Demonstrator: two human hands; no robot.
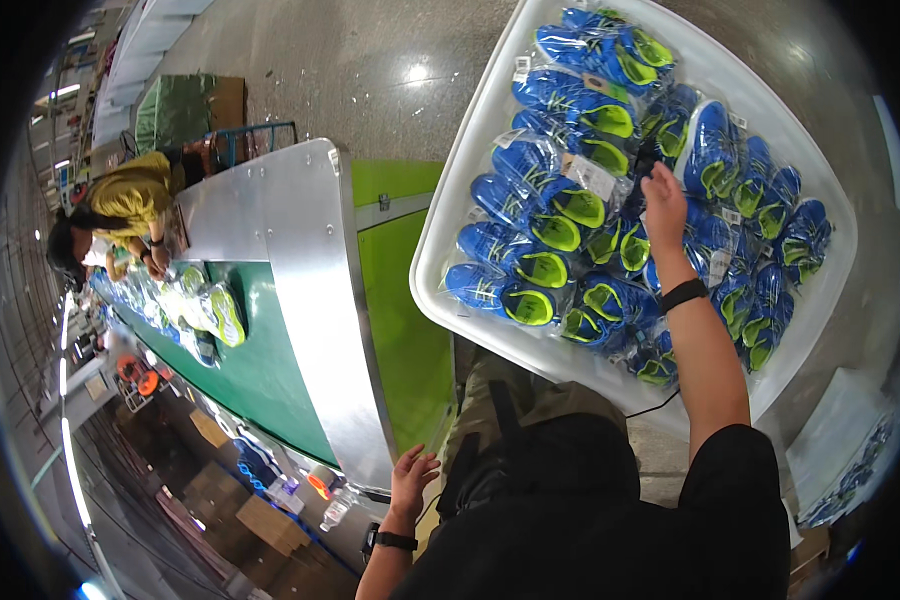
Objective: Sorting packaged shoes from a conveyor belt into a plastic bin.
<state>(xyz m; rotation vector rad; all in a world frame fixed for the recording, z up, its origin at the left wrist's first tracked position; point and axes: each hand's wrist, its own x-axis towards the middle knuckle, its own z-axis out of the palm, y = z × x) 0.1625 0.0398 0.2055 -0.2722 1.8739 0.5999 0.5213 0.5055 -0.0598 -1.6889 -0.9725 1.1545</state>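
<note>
Left hand [411, 478], nearest the camera, hangs open beside the conveyor's steel edge [315, 300], holding nothing. Right hand [663, 204] reaches, fingers spread, onto bagged blue-and-lime shoes [530, 262] (piled in a white tub [450, 190]), touching but not gripping them.

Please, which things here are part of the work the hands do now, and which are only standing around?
In the work:
- right hand, reaching among the bagged blue shoes
- white bin that holds them

Only around:
- left hand, open, holding nothing
- green conveyor belt
- shoes on the belt
- co-worker in yellow
</note>
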